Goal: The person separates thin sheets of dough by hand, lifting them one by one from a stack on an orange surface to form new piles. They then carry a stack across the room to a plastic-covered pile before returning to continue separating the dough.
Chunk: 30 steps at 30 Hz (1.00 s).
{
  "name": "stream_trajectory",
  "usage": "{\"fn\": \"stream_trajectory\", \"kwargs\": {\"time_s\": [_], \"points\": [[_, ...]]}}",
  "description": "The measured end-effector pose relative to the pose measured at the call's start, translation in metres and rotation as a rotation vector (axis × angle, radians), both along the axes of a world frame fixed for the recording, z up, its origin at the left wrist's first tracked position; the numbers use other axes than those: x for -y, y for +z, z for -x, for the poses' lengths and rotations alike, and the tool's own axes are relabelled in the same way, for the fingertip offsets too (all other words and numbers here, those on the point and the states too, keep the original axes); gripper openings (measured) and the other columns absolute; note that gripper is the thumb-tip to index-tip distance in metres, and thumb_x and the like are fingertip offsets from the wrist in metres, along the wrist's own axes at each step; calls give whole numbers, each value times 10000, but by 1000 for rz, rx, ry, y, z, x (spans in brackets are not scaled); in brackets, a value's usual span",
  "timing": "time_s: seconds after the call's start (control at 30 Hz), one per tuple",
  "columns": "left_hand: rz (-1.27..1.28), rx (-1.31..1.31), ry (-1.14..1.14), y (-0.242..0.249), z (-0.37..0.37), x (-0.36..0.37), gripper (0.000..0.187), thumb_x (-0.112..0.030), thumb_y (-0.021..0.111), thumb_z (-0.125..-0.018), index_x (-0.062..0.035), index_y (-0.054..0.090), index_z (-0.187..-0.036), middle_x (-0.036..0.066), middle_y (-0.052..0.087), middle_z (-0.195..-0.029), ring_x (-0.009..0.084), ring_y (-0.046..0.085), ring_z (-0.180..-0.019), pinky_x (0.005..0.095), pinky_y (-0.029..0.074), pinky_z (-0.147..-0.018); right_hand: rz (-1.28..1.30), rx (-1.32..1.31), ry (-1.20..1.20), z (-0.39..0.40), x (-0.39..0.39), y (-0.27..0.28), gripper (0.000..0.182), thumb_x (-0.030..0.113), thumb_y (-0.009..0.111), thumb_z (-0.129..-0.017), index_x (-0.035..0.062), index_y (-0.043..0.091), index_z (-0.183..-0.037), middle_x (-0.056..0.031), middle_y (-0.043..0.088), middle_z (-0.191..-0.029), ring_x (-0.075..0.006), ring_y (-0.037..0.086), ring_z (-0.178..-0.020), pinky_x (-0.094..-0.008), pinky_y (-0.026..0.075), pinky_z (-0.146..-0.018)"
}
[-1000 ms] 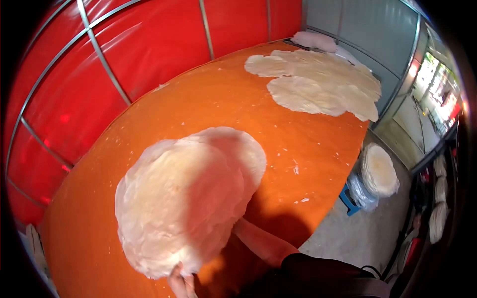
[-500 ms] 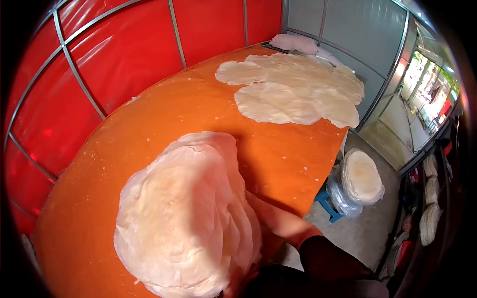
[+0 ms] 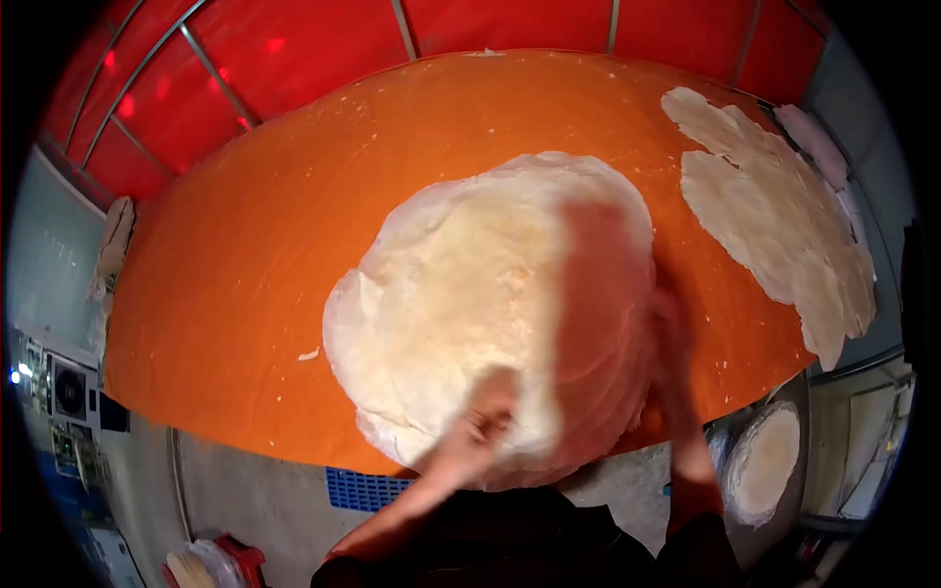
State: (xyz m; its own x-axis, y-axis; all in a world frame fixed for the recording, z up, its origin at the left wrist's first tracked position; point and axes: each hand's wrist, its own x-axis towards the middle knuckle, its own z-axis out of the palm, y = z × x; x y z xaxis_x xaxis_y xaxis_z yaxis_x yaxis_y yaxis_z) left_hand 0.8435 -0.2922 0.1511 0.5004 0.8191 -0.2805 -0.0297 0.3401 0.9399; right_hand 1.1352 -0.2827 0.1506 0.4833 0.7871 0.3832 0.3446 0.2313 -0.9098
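A thick stack of thin, round dough sheets (image 3: 451,265) lies at the front middle of the orange table, its edges wavy and uneven. My left hand (image 3: 480,416) is over the near part of the stack, its fingers blurred and seemingly curled. Along the stack's right edge is my right hand (image 3: 669,333), smeared by motion, fingertips pointing away from me. A shadow falls across the right side of the stack.
More dough sheets (image 3: 774,216) are spread overlapping at the table's right end. The orange table (image 3: 225,294) has small scraps on it. A wrapped round stack (image 3: 763,461) stands below at right, a blue crate (image 3: 363,488) under the front edge. Red wall panels (image 3: 510,24) rise behind.
My view has swung left, so the stack appears farther right. My left hand has come into view over the stack; my right hand now shows at its right edge.
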Motion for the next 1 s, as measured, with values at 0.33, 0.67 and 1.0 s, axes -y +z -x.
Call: {"fn": "stream_trajectory", "kwargs": {"time_s": [0.33,0.67,1.0], "points": [[-230,-279,517,-56,102,-68,272,-32,643,-684,0,511,-919,43,487,-721,135,472,-625,244,424,-574,295,1175,512,125,-20,-7,720,452,556,-747,-10,352,-1261,-233,298,-1309,-440,287,-1180,-530,214,-982],[262,149,140,-28,120,-91,214,-169,441,-887,14,548,-917,97,597,-816,176,601,-704,299,518,-628,463,736,363,141,-74,83,383,85,503,-741,37,534,-1119,-164,534,-1126,-267,558,-900,-357,443,-782],[403,466,-34,-18,119,-102,319,-203,355,-931,-7,422,-1174,152,545,-1084,255,574,-934,370,486,-799,638,1041,382,265,-5,11,601,276,596,-755,-8,363,-1231,-221,396,-1244,-358,391,-1150,-427,338,-938]]}}
